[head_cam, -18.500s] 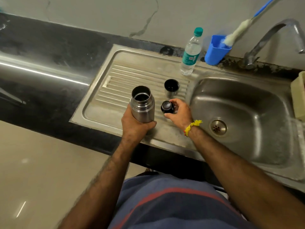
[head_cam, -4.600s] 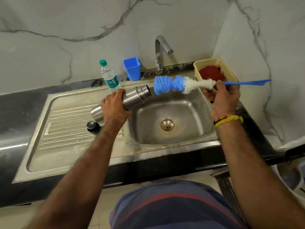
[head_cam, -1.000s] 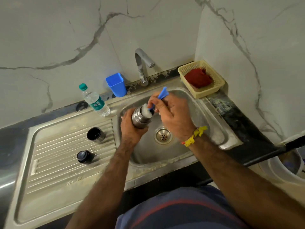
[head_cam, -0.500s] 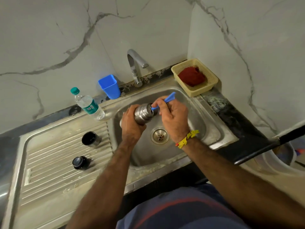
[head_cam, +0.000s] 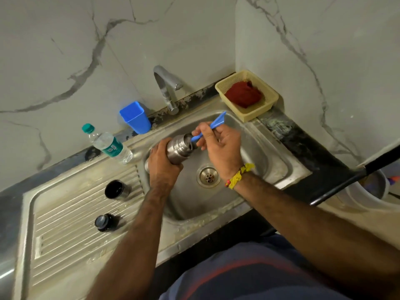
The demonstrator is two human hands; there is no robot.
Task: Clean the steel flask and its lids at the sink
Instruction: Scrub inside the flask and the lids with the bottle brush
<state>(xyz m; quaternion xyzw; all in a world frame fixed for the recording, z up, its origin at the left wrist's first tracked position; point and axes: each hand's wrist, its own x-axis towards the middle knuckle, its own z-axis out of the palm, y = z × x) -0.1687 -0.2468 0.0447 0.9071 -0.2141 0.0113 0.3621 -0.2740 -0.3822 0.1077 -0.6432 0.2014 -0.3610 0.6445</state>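
My left hand (head_cam: 162,167) grips the steel flask (head_cam: 178,149) and holds it tilted over the sink basin (head_cam: 259,156), mouth pointing right. My right hand (head_cam: 220,146) pinches the blue handle of the bottle brush (head_cam: 213,126). The brush head is hidden inside the flask and only the handle sticks out. On the ribbed drainboard (head_cam: 65,224) to the left stand the steel cup lid (head_cam: 116,189), open side up, and the black stopper lid (head_cam: 104,222).
A tap (head_cam: 165,87) rises behind the basin. A blue cup (head_cam: 135,118) and a plastic water bottle (head_cam: 107,144) stand at the back of the sink. A yellow basket (head_cam: 268,105) with a red cloth (head_cam: 243,95) sits in the right corner. The drain (head_cam: 208,177) is below my hands.
The brush, held outside the flask seconds ago, is now pushed deep inside it. Over the last second the flask has tipped further onto its side; the white bristles no longer show.
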